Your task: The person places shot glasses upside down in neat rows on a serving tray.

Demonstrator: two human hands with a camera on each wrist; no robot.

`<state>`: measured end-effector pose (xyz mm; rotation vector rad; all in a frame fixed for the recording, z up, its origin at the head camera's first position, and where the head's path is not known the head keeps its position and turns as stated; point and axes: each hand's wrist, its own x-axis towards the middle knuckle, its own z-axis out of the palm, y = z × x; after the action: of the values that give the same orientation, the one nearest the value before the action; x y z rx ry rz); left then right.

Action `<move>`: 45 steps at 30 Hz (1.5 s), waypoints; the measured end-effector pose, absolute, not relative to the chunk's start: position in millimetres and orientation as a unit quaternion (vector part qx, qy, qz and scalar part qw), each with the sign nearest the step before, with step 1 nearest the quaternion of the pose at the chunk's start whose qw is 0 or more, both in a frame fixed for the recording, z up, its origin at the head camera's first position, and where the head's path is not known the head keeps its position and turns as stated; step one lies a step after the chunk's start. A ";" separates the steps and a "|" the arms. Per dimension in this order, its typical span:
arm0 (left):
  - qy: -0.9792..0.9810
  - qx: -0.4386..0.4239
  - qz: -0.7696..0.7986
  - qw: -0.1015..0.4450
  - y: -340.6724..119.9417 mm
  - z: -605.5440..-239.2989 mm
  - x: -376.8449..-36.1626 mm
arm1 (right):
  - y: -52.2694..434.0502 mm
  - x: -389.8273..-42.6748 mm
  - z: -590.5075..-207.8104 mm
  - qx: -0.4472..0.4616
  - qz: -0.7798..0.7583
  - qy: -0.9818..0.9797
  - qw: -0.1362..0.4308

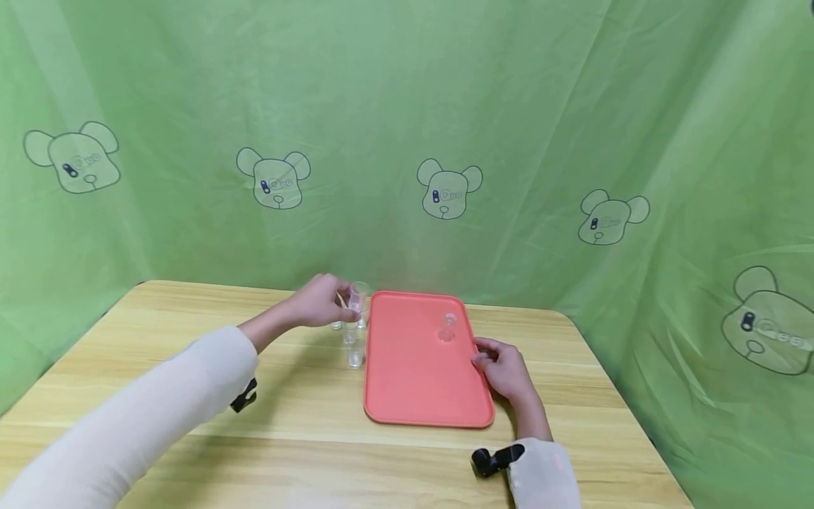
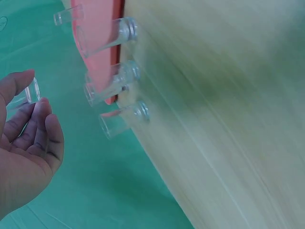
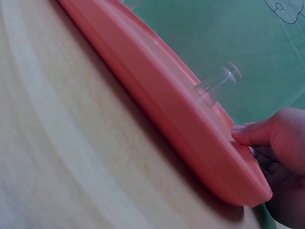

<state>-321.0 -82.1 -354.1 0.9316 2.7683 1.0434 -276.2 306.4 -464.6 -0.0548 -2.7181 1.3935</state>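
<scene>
The left hand [image 1: 316, 302] reaches out over the table [image 1: 159, 396], a pale sleeve [image 1: 140, 417] covering the arm and a black strap [image 1: 244, 396] under the wrist. Its fingertips pinch a small clear glass [image 1: 358, 295], held raised off the wood; in the left wrist view that glass [image 2: 26, 94] sits between thumb tip and fingers [image 2: 38, 129], the palm loosely cupped. Just below the pinch, on the table, stand three more clear glasses [image 1: 353, 346], close together beside the tray's left edge; the left wrist view shows them in a row [image 2: 119, 81], upright on the wood, the nearest just apart from the held one.

Right of the pinch lies a salmon tray [image 1: 413, 396], flat on the table. On it, toward the far right corner, stands one glass [image 1: 448, 329], seen upright behind the rim in the right wrist view [image 3: 217, 86].

The right hand [image 1: 505, 367] holds the tray's right edge, fingers curled onto the rim, thumb [image 3: 259, 133] pressed on top of it. A black strap [image 1: 496, 459] sits at that wrist. Green cloth [image 1: 407, 106] with bear prints hangs behind
</scene>
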 end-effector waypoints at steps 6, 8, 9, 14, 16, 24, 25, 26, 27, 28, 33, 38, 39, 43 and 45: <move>0.891 0.298 0.343 0.014 -67.8 -349.3 -324.4 | 306.2 -277.5 -465.7 -0.017 0.453 -0.890 0.045; 0.888 0.298 0.349 0.014 -62.5 -348.8 -325.3 | 306.4 -277.5 -466.2 -0.017 0.453 -0.890 0.043; 0.887 0.298 0.352 0.014 -59.8 -348.8 -325.7 | 306.4 -277.3 -466.4 -0.017 0.454 -0.890 0.042; 0.882 0.293 0.368 0.018 -45.9 -349.2 -328.5 | 306.8 -277.0 -466.9 -0.020 0.454 -0.890 0.041; 0.883 0.290 0.368 0.017 -39.9 -349.8 -329.2 | 307.0 -276.9 -467.0 -0.018 0.454 -0.890 0.043; 0.886 0.277 0.370 0.022 -16.5 -352.8 -331.1 | 307.6 -277.0 -466.5 -0.017 0.452 -0.891 0.045; 0.886 0.277 0.371 0.021 -13.8 -353.7 -332.4 | 307.7 -277.1 -466.3 -0.015 0.452 -0.891 0.045; 0.886 0.276 0.371 0.021 -11.2 -354.6 -333.8 | 307.8 -277.4 -466.5 -0.015 0.452 -0.891 0.045; 0.887 0.276 0.371 0.021 -8.7 -356.1 -335.4 | 307.7 -277.7 -466.8 -0.015 0.452 -0.891 0.046; 0.887 0.274 0.371 0.023 -6.3 -357.9 -337.3 | 307.8 -277.8 -466.9 -0.015 0.452 -0.891 0.045; 0.896 0.261 0.358 0.028 4.5 -364.5 -345.5 | 308.3 -276.8 -467.1 -0.015 0.452 -0.891 0.044; 0.909 0.247 0.335 0.027 12.8 -366.0 -352.1 | 308.4 -275.2 -465.7 -0.021 0.452 -0.891 0.042; 0.911 0.243 0.331 0.028 13.9 -366.7 -353.5 | 308.2 -275.6 -465.6 -0.021 0.451 -0.891 0.041; 0.919 0.228 0.321 0.035 17.2 -370.1 -357.7 | 307.5 -277.9 -466.1 -0.021 0.448 -0.893 0.039; 0.919 0.220 0.324 0.037 18.4 -371.7 -358.5 | 307.0 -278.6 -466.4 -0.020 0.449 -0.892 0.037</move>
<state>-358.5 18.4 -371.7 0.6747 2.8219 0.9940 -278.6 307.0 -466.4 -0.0600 -2.7389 1.3786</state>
